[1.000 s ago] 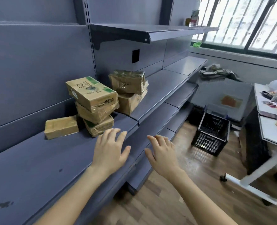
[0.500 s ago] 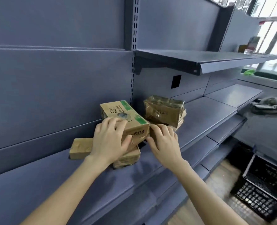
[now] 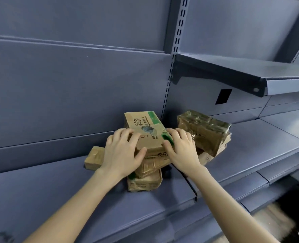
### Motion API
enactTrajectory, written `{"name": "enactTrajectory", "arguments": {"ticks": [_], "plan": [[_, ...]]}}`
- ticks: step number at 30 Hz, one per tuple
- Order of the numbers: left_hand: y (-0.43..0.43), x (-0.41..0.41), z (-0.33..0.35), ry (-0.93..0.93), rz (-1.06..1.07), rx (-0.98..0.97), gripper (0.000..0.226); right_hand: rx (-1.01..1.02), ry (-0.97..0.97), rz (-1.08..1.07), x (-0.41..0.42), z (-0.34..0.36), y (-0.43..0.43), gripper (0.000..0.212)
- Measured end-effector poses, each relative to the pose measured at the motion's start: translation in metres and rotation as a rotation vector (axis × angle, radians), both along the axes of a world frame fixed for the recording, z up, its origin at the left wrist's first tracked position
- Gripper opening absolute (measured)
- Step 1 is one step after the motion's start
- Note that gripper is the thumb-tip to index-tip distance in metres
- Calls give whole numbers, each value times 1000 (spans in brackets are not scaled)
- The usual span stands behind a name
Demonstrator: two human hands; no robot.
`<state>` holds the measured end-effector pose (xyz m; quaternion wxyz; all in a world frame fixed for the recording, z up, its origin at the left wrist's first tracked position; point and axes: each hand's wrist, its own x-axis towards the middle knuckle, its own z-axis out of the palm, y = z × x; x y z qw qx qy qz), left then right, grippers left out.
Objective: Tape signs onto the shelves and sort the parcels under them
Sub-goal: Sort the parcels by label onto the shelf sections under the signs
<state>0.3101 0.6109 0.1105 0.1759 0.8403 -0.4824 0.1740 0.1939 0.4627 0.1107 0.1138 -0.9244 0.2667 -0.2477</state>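
On the grey shelf (image 3: 57, 199), just at 7 o'clock of the slotted post (image 3: 176, 50), stands a stack (image 3: 143, 181) of three cardboard parcels, and both hands are on its top box (image 3: 145, 130). That box, printed and with a green band along one edge, sits skewed on the two below it, its far end pointing to 12 o'clock. The left hand (image 3: 122, 151) grips its 9 o'clock side: fingers curled over the top edge, thumb pressed to the near face. The right hand (image 3: 182, 149) grips its 3 o'clock side in the same way, fingers bent over the edge and thumb lying on the green band. The box is held between the two.

At 9 o'clock of the stack a flat parcel (image 3: 94, 156) lies alone against the back panel, partly hidden by the left hand. At 3 o'clock a pile (image 3: 203, 127) of two parcels, the upper wrapped in shiny film, sits just beside the right hand; whether they touch cannot be told. An upper shelf (image 3: 250, 72) juts out at 2 o'clock.
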Motion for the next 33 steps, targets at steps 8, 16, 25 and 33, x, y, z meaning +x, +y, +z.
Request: {"name": "enactTrajectory", "arguments": {"ticks": [8, 16, 25, 33], "plan": [[-6, -5, 6, 458, 149, -128, 53, 304, -53, 141, 16, 6, -17, 43], [-15, -10, 9, 1218, 215, -336, 50, 802, -60, 106, 20, 14, -25, 43], [-15, -17, 6, 1468, 148, -533, 28, 867, -87, 156, 23, 11, -20, 26], [1, -10, 11, 1401, 50, -762, 47, 824, -196, 305, 32, 17, -6, 23]]}}
